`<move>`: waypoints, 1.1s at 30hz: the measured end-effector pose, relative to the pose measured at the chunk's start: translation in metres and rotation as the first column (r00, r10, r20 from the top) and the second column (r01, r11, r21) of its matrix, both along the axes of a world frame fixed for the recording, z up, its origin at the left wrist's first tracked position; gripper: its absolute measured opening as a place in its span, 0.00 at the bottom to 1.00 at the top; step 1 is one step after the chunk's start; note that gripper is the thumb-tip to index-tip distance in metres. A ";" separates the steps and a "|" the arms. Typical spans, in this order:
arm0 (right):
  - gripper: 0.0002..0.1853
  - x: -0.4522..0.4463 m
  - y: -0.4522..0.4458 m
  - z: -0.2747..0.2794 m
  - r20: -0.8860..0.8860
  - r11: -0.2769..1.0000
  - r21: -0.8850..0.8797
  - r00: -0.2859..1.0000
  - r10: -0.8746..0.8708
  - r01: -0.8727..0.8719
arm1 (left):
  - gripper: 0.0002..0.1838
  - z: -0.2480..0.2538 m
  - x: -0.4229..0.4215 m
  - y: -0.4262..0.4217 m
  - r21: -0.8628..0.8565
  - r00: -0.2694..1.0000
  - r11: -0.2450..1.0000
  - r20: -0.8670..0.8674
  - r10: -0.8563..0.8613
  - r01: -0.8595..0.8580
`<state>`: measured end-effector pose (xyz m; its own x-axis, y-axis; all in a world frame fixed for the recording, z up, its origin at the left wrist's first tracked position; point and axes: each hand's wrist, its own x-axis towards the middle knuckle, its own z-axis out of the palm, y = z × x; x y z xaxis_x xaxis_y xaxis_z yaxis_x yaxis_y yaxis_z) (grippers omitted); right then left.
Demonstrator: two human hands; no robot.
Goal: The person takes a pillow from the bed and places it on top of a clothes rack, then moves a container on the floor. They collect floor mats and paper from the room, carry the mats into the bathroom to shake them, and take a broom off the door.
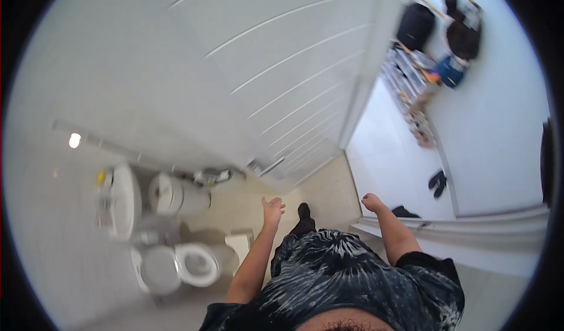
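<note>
My left hand (273, 212) hangs in front of me with its fingers apart and nothing in it. It is nearest to the white door (305, 66) and its metal handle (267, 166), but does not touch them. On the other side, my right hand (371, 202) is closed in a loose fist beside the door frame (359, 90). No object shows in it. Between the hands, one dark-shod foot (304, 212) is forward on the beige floor (329, 181).
At left are a toilet (198, 264) with its lid up, a washbasin (126, 199) and a white bin (169, 194). Through the doorway I see black slippers (437, 183), a shoe rack (405, 75), a dark bag (416, 27) and things hanging on the wall (499, 143).
</note>
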<state>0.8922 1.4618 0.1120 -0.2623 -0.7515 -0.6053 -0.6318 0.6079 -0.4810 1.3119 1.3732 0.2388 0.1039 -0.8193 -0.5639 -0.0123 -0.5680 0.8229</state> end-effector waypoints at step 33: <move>0.17 -0.196 -0.036 -0.059 0.193 0.763 -0.080 0.761 -0.620 0.642 | 0.16 -0.079 -0.412 -0.276 0.272 0.364 0.395 0.159 -0.918 0.878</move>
